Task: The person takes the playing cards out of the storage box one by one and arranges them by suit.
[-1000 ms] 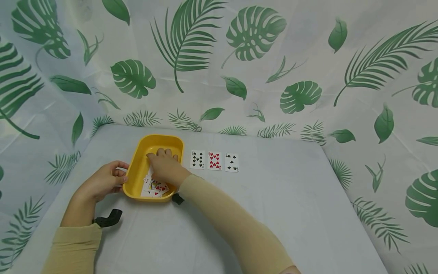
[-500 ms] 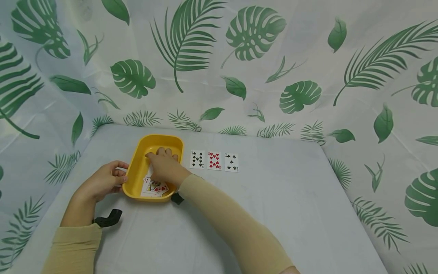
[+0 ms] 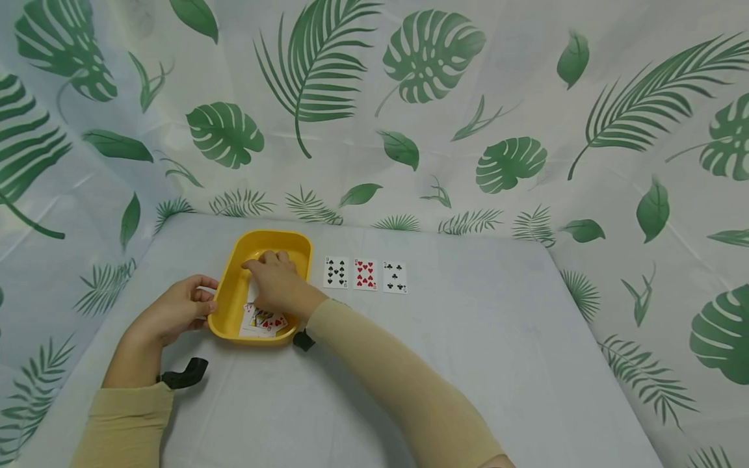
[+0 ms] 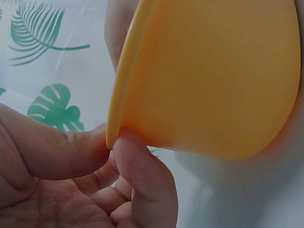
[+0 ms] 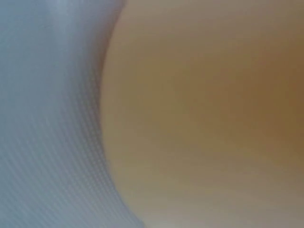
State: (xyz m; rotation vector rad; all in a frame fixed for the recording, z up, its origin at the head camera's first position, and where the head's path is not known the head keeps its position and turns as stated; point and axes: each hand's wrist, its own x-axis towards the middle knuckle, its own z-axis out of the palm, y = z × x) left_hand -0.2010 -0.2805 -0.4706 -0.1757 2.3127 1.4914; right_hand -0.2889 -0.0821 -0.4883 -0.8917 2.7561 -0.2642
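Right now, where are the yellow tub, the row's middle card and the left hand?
Yellow tub (image 4: 213,80): left wrist view, outer wall.
Middle card (image 3: 365,275): head view, centre of its face.
Left hand (image 3: 179,308): head view, back of hand.

A booth-like nook, walled by leaf-print sheeting (image 3: 351,149).

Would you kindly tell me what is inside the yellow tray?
Overlapping playing cards lie inside the yellow tray, with red hearts showing. The right hand is in there too; whatever it hides, or the overlaps cover, cannot be seen.
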